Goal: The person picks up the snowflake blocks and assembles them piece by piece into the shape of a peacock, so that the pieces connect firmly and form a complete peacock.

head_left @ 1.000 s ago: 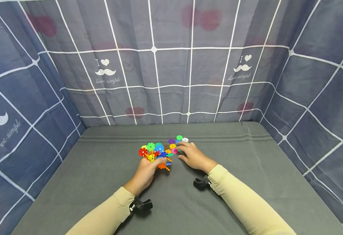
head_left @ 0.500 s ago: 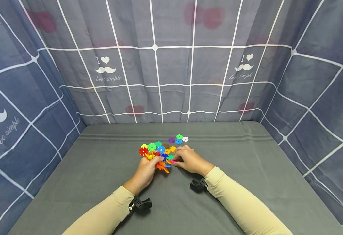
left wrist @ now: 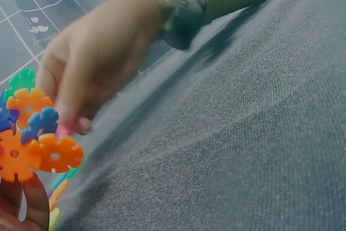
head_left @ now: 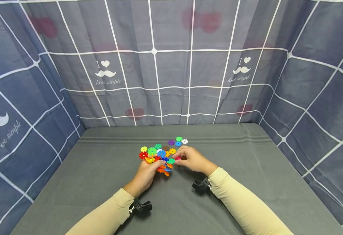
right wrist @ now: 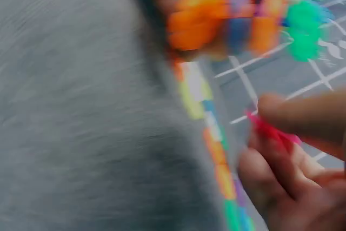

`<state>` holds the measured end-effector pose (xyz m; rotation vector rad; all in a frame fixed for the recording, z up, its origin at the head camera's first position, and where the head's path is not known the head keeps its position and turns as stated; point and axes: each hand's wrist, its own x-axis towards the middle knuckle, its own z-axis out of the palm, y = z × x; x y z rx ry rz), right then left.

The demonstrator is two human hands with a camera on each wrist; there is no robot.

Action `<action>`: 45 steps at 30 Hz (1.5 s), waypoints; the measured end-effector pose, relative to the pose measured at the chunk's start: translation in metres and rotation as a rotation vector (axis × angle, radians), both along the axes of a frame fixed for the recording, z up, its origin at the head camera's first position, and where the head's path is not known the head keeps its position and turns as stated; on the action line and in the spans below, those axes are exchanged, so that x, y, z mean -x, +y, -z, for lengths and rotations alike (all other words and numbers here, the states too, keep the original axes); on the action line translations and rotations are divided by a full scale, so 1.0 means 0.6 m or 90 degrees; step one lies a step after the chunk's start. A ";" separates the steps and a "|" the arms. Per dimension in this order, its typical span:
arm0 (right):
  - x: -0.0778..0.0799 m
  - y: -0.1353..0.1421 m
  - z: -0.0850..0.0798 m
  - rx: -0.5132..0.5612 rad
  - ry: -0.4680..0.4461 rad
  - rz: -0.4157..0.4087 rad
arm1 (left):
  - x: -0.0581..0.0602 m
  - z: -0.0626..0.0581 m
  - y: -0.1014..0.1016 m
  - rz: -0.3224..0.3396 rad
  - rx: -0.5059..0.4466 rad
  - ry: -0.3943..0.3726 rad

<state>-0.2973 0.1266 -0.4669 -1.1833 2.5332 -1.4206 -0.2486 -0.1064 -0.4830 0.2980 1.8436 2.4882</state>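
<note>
In the head view my left hand (head_left: 143, 176) holds a cluster of joined, notched snowflake discs (head_left: 161, 169), thumb on top. Orange and blue discs show, with a green disc (head_left: 171, 161) at its right end. My right hand (head_left: 195, 160), just right of the cluster, pinches a pink snowflake disc (right wrist: 277, 133) between thumb and fingers. In the right wrist view, which is blurred, this disc is apart from the cluster. The left wrist view shows the cluster's orange disc (left wrist: 19, 155) close up, above my left fingertips (left wrist: 35, 198).
Loose discs lie on the grey cloth (head_left: 171, 202) beyond my hands, among them a purple disc (head_left: 171, 142), a white disc (head_left: 184, 141) and a red disc (head_left: 143, 155). A checked curtain (head_left: 171, 71) closes off the back and sides.
My right hand has come from over the loose discs, taken the pink disc off the cloth and brought it beside the cluster. The left hand keeps its hold, the cluster turning slightly.
</note>
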 end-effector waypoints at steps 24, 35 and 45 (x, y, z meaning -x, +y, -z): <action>-0.027 -0.002 -0.049 0.178 -0.114 -0.120 | -0.008 -0.004 -0.001 -0.006 0.245 0.090; -0.034 -0.006 -0.056 0.161 -0.132 -0.084 | -0.008 -0.007 -0.001 -0.039 0.242 0.133; -0.040 -0.014 -0.053 0.160 -0.161 -0.064 | -0.007 -0.003 -0.004 -0.025 0.256 0.195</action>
